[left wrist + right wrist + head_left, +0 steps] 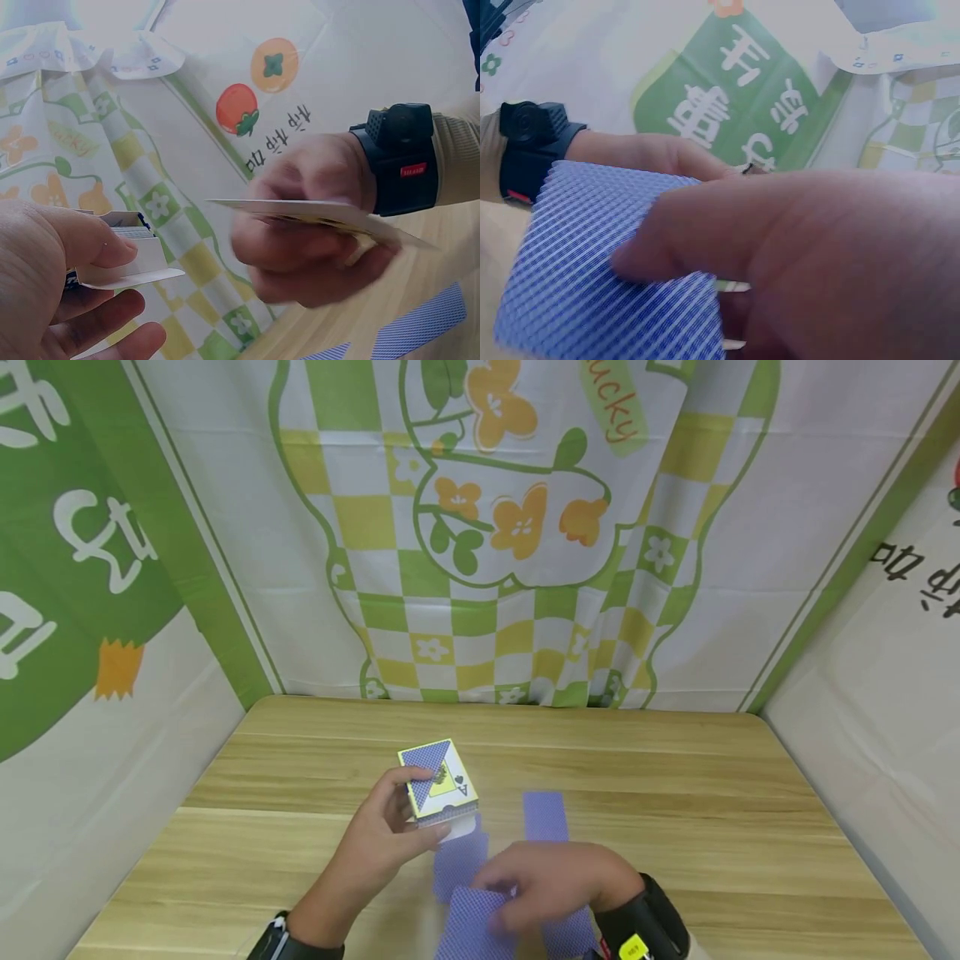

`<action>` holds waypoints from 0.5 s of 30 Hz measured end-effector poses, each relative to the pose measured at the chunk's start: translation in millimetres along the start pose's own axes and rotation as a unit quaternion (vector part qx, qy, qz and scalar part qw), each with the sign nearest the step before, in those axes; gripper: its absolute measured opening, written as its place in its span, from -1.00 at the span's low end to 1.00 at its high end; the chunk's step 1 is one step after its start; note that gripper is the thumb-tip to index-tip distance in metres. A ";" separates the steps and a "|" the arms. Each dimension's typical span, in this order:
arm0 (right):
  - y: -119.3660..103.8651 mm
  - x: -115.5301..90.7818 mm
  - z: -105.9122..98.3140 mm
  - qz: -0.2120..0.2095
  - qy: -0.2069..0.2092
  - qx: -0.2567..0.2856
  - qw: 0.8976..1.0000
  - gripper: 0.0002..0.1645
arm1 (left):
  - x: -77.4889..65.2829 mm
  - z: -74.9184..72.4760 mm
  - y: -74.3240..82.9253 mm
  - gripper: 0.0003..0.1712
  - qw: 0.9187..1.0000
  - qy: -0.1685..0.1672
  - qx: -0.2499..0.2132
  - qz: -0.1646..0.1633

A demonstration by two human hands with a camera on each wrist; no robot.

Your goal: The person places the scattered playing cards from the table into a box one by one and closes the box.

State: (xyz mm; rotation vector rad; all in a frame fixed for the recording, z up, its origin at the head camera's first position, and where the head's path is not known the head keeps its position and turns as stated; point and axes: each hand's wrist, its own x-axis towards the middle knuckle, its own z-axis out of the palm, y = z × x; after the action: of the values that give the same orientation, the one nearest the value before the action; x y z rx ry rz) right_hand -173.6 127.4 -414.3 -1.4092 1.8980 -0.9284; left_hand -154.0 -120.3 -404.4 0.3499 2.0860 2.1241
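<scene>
My left hand (371,839) grips a playing card box (437,781), blue checked with a yellow border and an ace printed on its face. The box's white end flap (139,279) hangs open toward me, and white card edges show inside. In my right hand (558,881), a blue checked playing card (472,927) is pinched, thumb on its patterned back; in the left wrist view it appears edge-on, above the table. Under and beside the hands, blue-backed cards (459,867) lie face down on the table. One card (546,816) lies beyond the right hand, another (567,935) nearer me.
The wooden table (660,777) extends on both sides of the hands. A printed green and yellow checked curtain (517,635) hangs behind its far edge, with printed cloth walls (862,693) at the left and right.
</scene>
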 end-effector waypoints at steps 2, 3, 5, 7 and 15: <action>-1.1 -2.1 -1.7 0.013 0.033 0.033 0.999 -0.81 | 0.1 -0.3 -0.5 -0.26 1.000 0.000 -0.003 0.000; -1.9 -2.9 -2.3 0.020 0.049 0.053 0.997 -0.78 | 0.3 -0.4 -0.9 -0.26 1.000 0.000 -0.004 0.001; -3.5 -4.5 -3.2 0.032 0.081 0.089 0.992 -0.75 | 0.6 -0.7 -1.4 -0.26 1.000 -0.002 -0.001 0.004; -5.1 -5.3 -3.6 0.039 0.106 0.115 0.987 -0.78 | 0.8 -0.8 -1.7 -0.26 1.000 -0.002 0.002 0.009; -8.7 -6.7 -4.8 0.053 0.166 0.154 0.973 -0.87 | -0.1 0.0 -0.8 -0.32 0.999 0.005 0.020 0.029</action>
State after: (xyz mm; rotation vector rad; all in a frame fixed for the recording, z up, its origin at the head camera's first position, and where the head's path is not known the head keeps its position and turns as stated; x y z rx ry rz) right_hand -170.8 133.1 -404.1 -1.0092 1.9343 -1.4048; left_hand -154.0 -120.4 -405.1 0.4106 2.1509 2.1229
